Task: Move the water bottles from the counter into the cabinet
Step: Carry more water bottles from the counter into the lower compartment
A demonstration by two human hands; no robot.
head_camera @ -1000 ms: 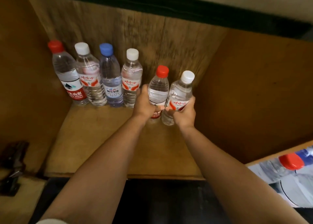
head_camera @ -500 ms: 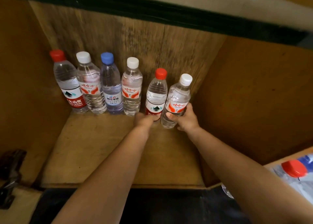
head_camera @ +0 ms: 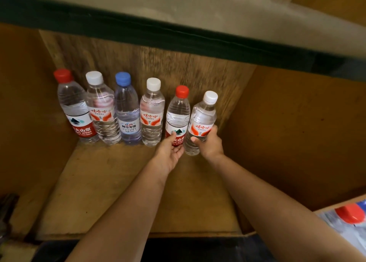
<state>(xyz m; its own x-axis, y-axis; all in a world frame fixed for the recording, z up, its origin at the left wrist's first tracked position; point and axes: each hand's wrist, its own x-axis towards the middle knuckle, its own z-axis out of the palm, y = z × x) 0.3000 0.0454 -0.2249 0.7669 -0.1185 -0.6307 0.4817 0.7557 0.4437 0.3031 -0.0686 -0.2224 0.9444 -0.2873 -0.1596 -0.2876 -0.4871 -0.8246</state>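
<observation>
Wooden cabinet [head_camera: 103, 182] holds six upright water bottles [head_camera: 126, 111].

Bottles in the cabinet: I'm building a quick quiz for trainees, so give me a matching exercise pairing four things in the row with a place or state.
Column one:
1. blue-capped bottle
2. leftmost red-capped bottle
3. rightmost white-capped bottle
4. left hand

Column two:
A. gripped by the right hand
B. third from the left in the row
C. fingers relaxed at the base of a red-capped bottle
D. beside the cabinet's left wall

Pairs: 1-B, 2-D, 3-A, 4-C
</observation>
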